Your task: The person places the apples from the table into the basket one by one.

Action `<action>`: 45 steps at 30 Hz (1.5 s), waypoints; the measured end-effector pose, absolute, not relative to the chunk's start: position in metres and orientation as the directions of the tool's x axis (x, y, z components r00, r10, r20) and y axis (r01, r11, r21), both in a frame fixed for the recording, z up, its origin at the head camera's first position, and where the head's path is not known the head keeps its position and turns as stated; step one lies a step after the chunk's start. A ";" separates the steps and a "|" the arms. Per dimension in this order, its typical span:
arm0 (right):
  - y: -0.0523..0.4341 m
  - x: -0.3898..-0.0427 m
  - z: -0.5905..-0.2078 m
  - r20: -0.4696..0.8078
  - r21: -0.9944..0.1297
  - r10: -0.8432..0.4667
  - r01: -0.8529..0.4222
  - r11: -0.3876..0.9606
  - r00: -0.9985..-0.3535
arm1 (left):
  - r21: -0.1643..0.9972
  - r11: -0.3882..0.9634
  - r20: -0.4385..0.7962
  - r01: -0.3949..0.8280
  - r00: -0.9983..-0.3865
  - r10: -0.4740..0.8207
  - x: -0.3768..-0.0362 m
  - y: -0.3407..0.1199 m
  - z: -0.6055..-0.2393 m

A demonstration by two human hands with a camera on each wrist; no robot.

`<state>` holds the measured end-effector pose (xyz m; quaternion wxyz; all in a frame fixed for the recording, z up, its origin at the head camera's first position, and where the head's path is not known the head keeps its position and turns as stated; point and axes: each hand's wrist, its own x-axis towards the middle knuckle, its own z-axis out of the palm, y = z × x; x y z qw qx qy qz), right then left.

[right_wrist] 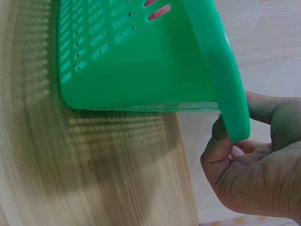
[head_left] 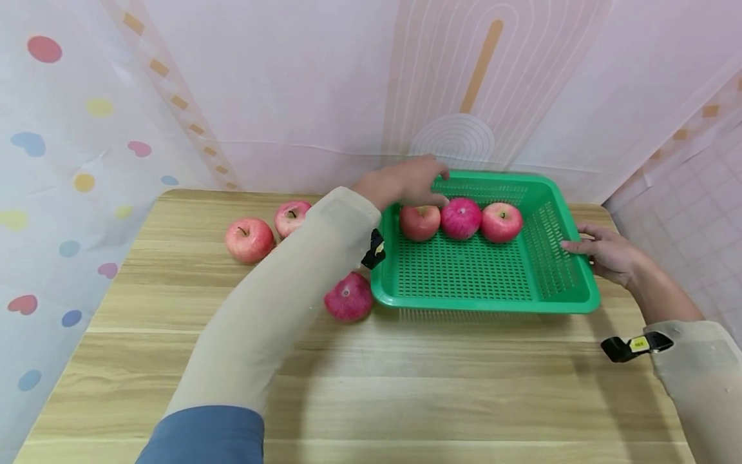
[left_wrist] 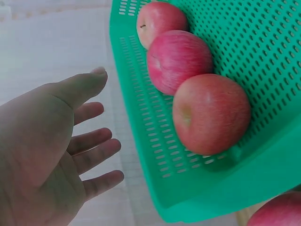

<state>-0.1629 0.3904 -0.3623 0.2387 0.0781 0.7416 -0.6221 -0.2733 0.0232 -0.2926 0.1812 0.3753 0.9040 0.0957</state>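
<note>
Three red apples sit in a row near the back of a green plastic basket [head_left: 464,304]: a left one [head_left: 420,225], a deeper pink middle one [head_left: 461,222] and a right one [head_left: 502,223]. My left hand [head_left: 408,183] is at the basket's back left corner, overlapping the left apple in the head view. In the left wrist view its fingers [left_wrist: 96,157] are spread beside the rim and hold nothing. At the right end, my right hand [head_left: 614,252] grips the basket's rim [right_wrist: 233,94], thumb over the top and fingers curled underneath.
Outside the basket, one dark pink apple [head_left: 349,296] lies by its front left corner. Two more, a near one [head_left: 249,240] and a far one [head_left: 292,218], lie farther left, partly behind my left sleeve [head_left: 278,296]. Behind the wooden table [head_left: 406,399] hangs a patterned cloth [head_left: 301,84].
</note>
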 end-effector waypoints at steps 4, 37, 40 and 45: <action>0.391 -0.163 -0.362 -0.453 -0.883 -0.178 0.414 0.220 -0.873 | 0.295 0.696 -0.265 0.655 -0.644 0.718 -0.268 0.024 -0.284; 0.390 -0.162 -0.359 -0.449 -0.888 -0.177 0.415 0.199 -0.876 | 0.378 0.667 -0.193 0.642 -0.650 0.735 -0.254 -0.052 -0.252; 0.391 -0.162 -0.360 -0.449 -0.889 -0.177 0.416 0.194 -0.876 | 0.373 0.674 -0.195 0.637 -0.656 0.729 -0.253 -0.061 -0.251; 0.392 -0.161 -0.361 -0.450 -0.888 -0.180 0.417 0.192 -0.875 | 0.363 0.682 -0.185 0.635 -0.668 0.720 -0.250 -0.076 -0.246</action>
